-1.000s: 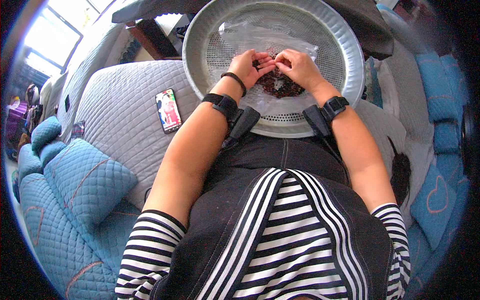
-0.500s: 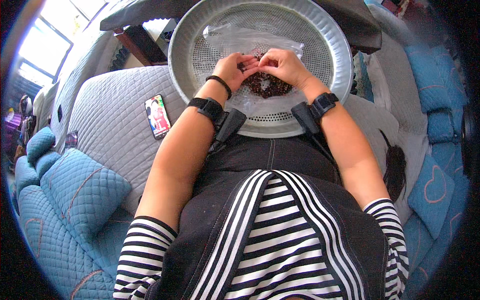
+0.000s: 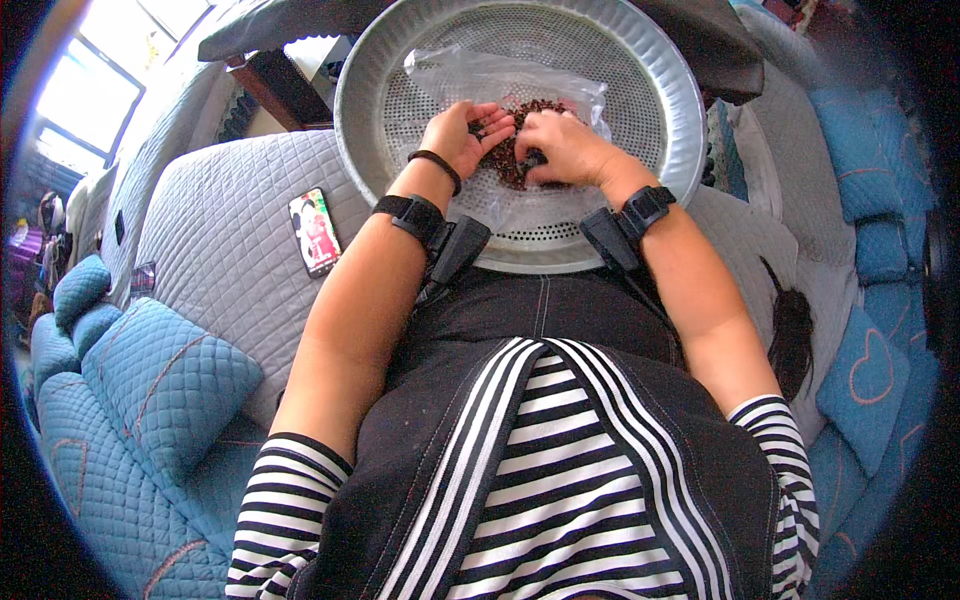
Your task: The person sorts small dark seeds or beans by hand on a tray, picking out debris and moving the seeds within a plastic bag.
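Observation:
A heap of small dark reddish-brown grains (image 3: 510, 172), like dried peppercorns, lies on a clear plastic bag (image 3: 450, 75). The bag is spread inside a wide round metal tray with a perforated bottom (image 3: 357, 120). My left hand (image 3: 462, 137) is held palm up at the left edge of the heap, fingers stretched out and slightly cupped; whether a few grains lie in it is too small to tell. Over the heap, my right hand (image 3: 565, 150) points its fingers down into the grains, with thumb and fingers apart. Its fingertips are partly hidden.
A phone (image 3: 315, 232) lies on the grey quilted cover (image 3: 230, 200) to the left. Blue quilted cushions (image 3: 165, 370) line both sides. A brown-covered table (image 3: 715, 50) stands beyond the tray. Both wrists wear black straps with small devices (image 3: 460, 250).
My right hand has moved from pinching over my left fingers down and right into the heap, its fingers spreading. My left hand stays nearly in place, palm more exposed.

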{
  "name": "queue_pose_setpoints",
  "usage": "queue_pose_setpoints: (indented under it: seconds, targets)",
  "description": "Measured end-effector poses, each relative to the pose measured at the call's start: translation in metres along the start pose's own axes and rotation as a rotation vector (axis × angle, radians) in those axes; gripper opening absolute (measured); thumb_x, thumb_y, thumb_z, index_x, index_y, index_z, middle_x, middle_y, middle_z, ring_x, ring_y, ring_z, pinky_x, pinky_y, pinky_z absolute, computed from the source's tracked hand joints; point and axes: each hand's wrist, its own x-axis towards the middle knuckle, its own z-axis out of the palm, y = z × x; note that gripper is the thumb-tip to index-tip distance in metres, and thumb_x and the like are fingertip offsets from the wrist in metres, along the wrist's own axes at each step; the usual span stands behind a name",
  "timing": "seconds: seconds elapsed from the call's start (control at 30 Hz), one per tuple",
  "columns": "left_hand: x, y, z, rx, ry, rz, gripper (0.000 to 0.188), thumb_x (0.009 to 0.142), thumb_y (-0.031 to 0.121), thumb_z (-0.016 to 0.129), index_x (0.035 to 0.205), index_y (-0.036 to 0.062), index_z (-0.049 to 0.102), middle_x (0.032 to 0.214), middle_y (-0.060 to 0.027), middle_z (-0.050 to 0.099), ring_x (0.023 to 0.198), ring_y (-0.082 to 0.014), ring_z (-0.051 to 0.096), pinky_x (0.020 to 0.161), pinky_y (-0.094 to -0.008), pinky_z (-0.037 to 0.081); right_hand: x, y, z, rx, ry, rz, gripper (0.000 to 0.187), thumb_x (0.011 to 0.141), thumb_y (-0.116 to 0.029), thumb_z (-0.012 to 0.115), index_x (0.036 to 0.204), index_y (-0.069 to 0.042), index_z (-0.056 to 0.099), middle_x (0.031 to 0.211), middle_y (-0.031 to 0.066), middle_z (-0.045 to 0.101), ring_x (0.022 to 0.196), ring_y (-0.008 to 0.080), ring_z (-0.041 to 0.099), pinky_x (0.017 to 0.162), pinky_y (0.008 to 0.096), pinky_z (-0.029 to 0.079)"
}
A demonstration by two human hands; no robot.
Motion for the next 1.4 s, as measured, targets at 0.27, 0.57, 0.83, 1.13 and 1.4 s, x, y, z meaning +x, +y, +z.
queue_pose_setpoints:
  seconds: [0.27, 0.57, 0.83, 1.13, 1.4]
  targets:
    - [-0.002, 0.001, -0.001, 0.012, -0.014, 0.011, 0.031, 0.090, 0.015, 0.029, 0.096, -0.0113, 0.044, 0.094, -0.0221, 0.049, 0.090, -0.0350, 0.053, 0.082, -0.0438, 0.048, 0.003, 0.011, -0.009, 0.410, 0.225, 0.253, 0.019, 0.076, -0.021, 0.064, 0.070, -0.004, 0.059, 0.065, 0.0041, 0.058, 0.057, 0.0137, 0.055, 0.053, 0.0252, 0.044]
    - [-0.003, 0.003, 0.000, 0.000, 0.023, 0.026, 0.029, 0.089, 0.013, 0.032, 0.098, -0.0124, 0.044, 0.096, -0.0226, 0.050, 0.095, -0.0368, 0.053, 0.087, -0.0459, 0.046, 0.002, -0.002, -0.024, 0.820, -0.559, 0.632, 0.037, 0.081, -0.036, 0.059, 0.073, 0.000, 0.063, 0.062, 0.0067, 0.061, 0.049, 0.0129, 0.058, 0.045, 0.0227, 0.046]
    - [-0.003, 0.004, -0.005, -0.027, -0.001, 0.027, 0.031, 0.088, 0.014, 0.031, 0.096, -0.0128, 0.043, 0.096, -0.0234, 0.049, 0.093, -0.0371, 0.053, 0.084, -0.0440, 0.048, 0.011, 0.015, -0.003, 0.620, 0.050, 0.285, 0.024, 0.083, -0.026, 0.058, 0.086, -0.003, 0.063, 0.073, 0.0014, 0.062, 0.064, 0.0080, 0.055, 0.061, 0.0222, 0.045]
    - [-0.005, 0.003, -0.003, -0.022, 0.008, 0.027, 0.032, 0.090, 0.016, 0.029, 0.096, -0.0121, 0.043, 0.096, -0.0238, 0.049, 0.093, -0.0373, 0.053, 0.084, -0.0446, 0.047, 0.003, 0.023, -0.003, 0.335, 0.344, 0.259, 0.012, 0.073, -0.010, 0.064, 0.082, -0.002, 0.062, 0.074, 0.0057, 0.061, 0.064, 0.0119, 0.057, 0.059, 0.0238, 0.045]
    - [-0.005, 0.000, -0.003, -0.022, 0.018, 0.016, 0.031, 0.090, 0.016, 0.031, 0.097, -0.0115, 0.044, 0.098, -0.0231, 0.049, 0.096, -0.0371, 0.052, 0.087, -0.0455, 0.046, 0.002, 0.006, -0.005, 0.269, -0.115, 0.123, 0.017, 0.067, -0.016, 0.067, 0.080, -0.006, 0.063, 0.074, 0.0069, 0.058, 0.072, 0.0213, 0.058, 0.064, 0.0314, 0.046]
